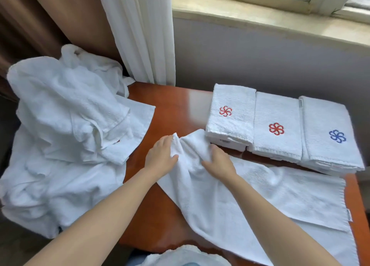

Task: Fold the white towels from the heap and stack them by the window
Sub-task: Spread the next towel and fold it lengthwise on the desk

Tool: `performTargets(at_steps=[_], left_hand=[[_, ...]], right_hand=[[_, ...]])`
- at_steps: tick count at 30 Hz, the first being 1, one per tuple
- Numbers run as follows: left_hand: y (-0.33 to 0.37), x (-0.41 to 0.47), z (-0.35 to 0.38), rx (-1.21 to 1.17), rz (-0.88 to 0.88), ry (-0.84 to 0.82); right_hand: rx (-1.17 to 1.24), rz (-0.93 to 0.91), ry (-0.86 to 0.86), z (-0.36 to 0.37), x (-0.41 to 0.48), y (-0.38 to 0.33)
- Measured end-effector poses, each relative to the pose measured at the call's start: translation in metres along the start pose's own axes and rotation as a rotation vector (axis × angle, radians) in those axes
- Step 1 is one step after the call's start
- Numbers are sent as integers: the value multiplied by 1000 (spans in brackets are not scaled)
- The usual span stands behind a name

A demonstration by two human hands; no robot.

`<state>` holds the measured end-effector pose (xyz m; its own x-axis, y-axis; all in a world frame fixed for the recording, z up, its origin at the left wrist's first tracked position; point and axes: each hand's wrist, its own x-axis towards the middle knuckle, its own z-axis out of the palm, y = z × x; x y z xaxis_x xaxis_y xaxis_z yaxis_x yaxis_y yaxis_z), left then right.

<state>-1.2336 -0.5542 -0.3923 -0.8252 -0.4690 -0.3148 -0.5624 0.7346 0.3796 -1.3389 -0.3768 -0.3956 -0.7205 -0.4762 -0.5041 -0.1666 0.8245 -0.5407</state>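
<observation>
- Windowsill [260,19] up top, tabletop [176,105] below: folded stacks [276,125] at 2 o'clock, heap [66,125] at 9.
- Left hand [162,155] and right hand [218,161] both pinch the loose towel [260,189] at its bunched end, dead centre.
- Tugging might knock the folded stacks, imo.

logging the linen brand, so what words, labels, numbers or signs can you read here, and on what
No words or numbers are readable.
Left stack: red emblem, a pinwheel, no letters.
Middle stack: second red emblem, no letters.
Right stack: blue emblem, no letters.
Open towel: edge tag, too blurred to read.
Front tags under the stacks' near edges: too small to read.
</observation>
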Motion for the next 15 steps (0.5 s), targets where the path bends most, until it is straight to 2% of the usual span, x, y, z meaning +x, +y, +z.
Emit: performTargets(at_steps=[4,8,15], left_hand=[[-9,17,-5,-38,70,-131],[-13,27,-6,-64,112,-92],[-19,26,-10,-32,25,-225]], right_hand=[[54,121,82,7,4,-11],[164,174,128,9,7,-24],[166,130,51,2,12,-31]])
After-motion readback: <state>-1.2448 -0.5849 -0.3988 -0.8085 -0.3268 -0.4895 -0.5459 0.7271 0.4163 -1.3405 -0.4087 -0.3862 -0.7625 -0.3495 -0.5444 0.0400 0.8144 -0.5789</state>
